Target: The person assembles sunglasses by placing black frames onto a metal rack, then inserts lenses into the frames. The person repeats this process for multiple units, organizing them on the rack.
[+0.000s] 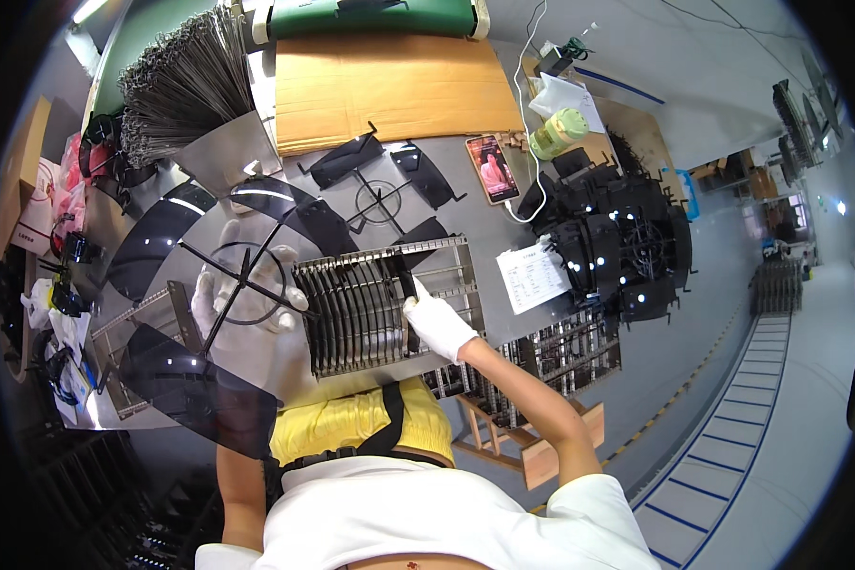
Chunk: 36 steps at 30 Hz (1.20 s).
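Note:
My left hand (209, 302), in a white glove, supports a black wire fan frame (247, 275) from beneath, with fingers showing past its ring. Dark, see-through blades (199, 385) sit on the ends of its spokes. My right hand (439, 326), also gloved, pinches a dark blade (406, 285) at the right part of a metal slotted rack (461, 275). Several thin curved blades (351, 318) stand side by side in the rack's left part. Past the rack lies another fan frame (378, 201) with dark blades around it.
A bundle of metal wires (185, 85) stands at the far left, beside a cardboard sheet (394, 90). Toward the right are a phone (491, 169) on a white cable, a green bottle (559, 133), a paper sheet (534, 277) and piled black fans (627, 247). A wooden stool (537, 456) stands below.

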Each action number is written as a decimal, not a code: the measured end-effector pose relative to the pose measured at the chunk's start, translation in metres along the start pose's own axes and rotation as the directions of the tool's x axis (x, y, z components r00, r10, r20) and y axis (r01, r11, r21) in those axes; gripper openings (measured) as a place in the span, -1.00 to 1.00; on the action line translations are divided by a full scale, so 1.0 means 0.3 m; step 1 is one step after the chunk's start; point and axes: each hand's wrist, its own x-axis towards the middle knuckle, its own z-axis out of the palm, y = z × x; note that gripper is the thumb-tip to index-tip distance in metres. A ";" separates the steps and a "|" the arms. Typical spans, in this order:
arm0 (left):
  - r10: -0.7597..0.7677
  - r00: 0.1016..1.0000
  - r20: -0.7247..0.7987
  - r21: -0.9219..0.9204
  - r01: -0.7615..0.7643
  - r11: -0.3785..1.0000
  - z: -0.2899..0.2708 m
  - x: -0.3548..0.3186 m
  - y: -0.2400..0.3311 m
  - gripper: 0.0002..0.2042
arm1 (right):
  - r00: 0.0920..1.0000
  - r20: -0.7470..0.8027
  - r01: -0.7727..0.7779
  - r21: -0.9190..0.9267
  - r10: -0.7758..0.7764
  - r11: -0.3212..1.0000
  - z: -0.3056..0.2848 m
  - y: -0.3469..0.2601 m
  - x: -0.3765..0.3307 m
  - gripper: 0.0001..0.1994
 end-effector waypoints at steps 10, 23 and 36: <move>-0.359 0.929 0.090 0.013 0.359 0.933 0.109 0.077 -0.066 -0.44 | 0.953 -0.265 0.165 0.043 -0.148 0.985 -0.389 -0.373 0.070 -0.09; -0.014 0.940 -0.342 0.377 0.151 0.914 0.229 -0.109 0.040 -0.32 | 0.996 0.057 -0.075 0.259 0.062 0.963 -0.138 -0.073 -0.068 -0.45; -0.645 0.763 -0.038 -0.228 0.622 0.749 0.134 -0.086 -0.020 -0.36 | 0.863 -0.371 0.186 -0.398 -0.343 0.898 -0.224 -0.251 -0.035 -0.21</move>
